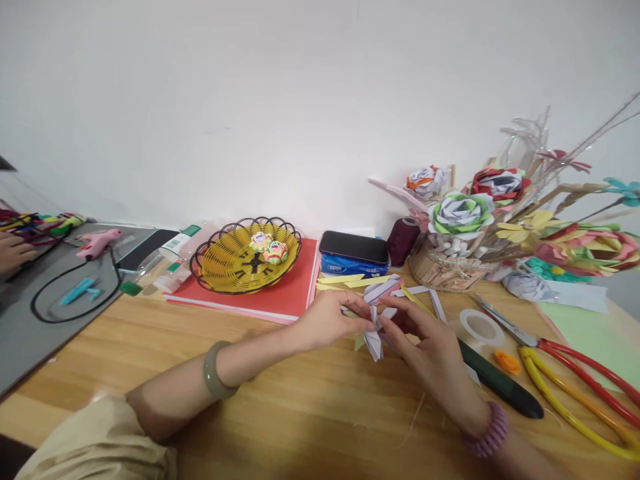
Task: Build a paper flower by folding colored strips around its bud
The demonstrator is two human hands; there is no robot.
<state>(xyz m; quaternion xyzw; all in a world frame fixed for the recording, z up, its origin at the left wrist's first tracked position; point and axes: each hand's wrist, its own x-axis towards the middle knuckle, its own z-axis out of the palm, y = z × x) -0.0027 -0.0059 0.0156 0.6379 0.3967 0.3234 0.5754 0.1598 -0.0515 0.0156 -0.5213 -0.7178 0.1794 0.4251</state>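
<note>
A folded white paper piece (374,343) is held upright between my two hands above the wooden table (280,413). My left hand (334,319), with a green bangle on its wrist, pinches the piece from the left with thumb and forefinger. From the right, the fingers of my right hand (425,343) close on the same piece; a purple coil band circles that wrist. White and yellow paper strips (345,281) lie just behind my hands. A roll of clear tape (481,327) and a dark green tool handle (500,380) lie beside my right hand.
Scissors (575,347) lie at the right, near a pot of paper flowers (447,272). Behind are a phone (354,247) on a blue pack and a yellow basket (225,263) on red paper. At far left, another person's hand (15,252) is near a pink glue gun (97,245).
</note>
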